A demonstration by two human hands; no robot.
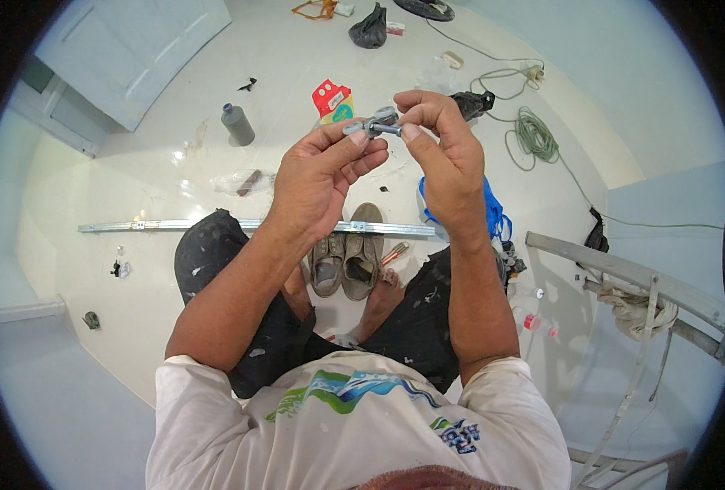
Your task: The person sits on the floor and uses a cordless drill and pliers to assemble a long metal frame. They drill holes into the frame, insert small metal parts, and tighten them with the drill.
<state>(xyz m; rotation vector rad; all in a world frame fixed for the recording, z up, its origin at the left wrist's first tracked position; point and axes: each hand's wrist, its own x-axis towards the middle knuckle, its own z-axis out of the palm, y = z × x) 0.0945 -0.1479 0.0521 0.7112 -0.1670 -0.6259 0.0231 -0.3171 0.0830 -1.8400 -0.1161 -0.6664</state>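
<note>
Left hand: my left hand (318,175) is raised in front of me, thumb and fingers pinched shut on the near end of a small grey metal fitting (376,125).
Right hand: my right hand (444,151) closes on the same fitting from the other side, forefinger and thumb clamped on its short pin-like end.
Fitting: it sits in the air between my two hands, above the floor and over my knees; its exact shape is hard to make out at this size, though it looks like a bracket with a bolt through it.
Seat: I am sitting on the pale glossy floor (166,163), dark paint-flecked trousers (215,261) drawn up, a pair of worn grey shoes (348,257) between my legs.
Rail: a long thin silver metal rail (175,224) lies across the floor beyond my knees, running left to right under my forearms.
Far floor: a grey plastic bottle (237,124) stands upright left of my hands; a red-and-yellow card packet (332,100) stands just behind the fitting.
Right side: a coiled green cable (534,135) lies toward the far right wall, and a blue plastic bag (493,214) shows behind my right wrist.
Near right: a grey metal ladder frame (624,273) leans in from the right edge.
</note>
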